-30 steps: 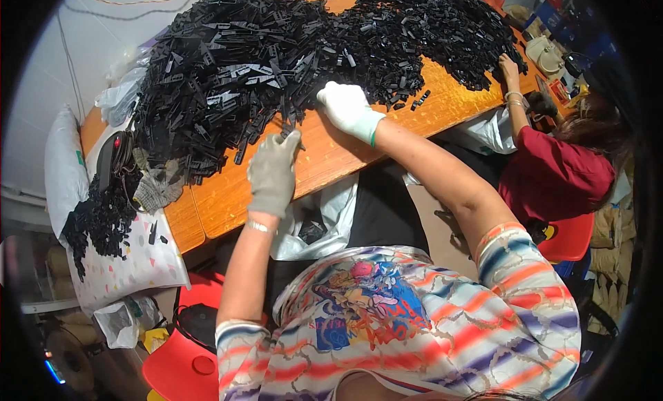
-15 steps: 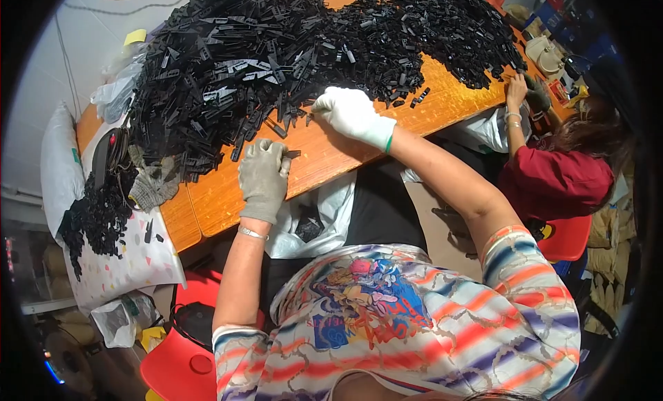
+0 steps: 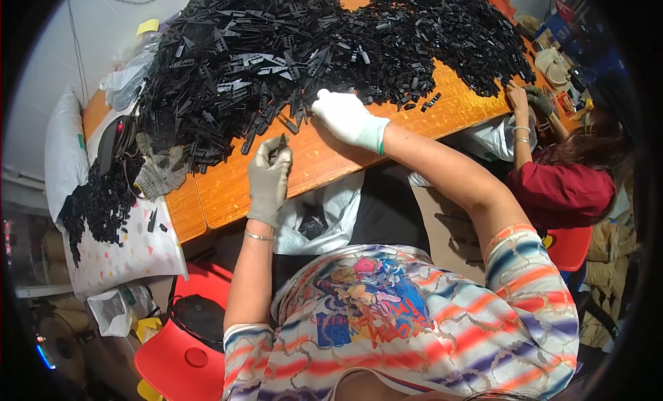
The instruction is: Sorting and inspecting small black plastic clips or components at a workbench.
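Note:
My left hand (image 3: 268, 183), in a grey work glove, is above the near edge of the wooden table (image 3: 359, 168). A small black plastic piece (image 3: 282, 141) is pinched between its thumb and fingers, with its pointed end upward. My right hand (image 3: 349, 121), in a white glove with a pale green cuff, is at the near edge of a big heap of black plastic pieces (image 3: 228, 73). Its fingers are curled, and what they hold, if anything, is hidden. A few loose pieces lie on the wood between the two hands.
Below the table edge hangs an open white plastic bag (image 3: 338, 218) with black pieces inside. At the left lie a spare grey glove (image 3: 160, 174) and a smaller pile of black bits (image 3: 103, 208). A co-worker in a red sleeve (image 3: 563, 187) sits at the right. Behind is a red chair (image 3: 183, 359).
My left hand has lifted and turned, so the black piece it pinches now points up instead of sideways. My right hand stays by the heap, its fingers slightly shifted.

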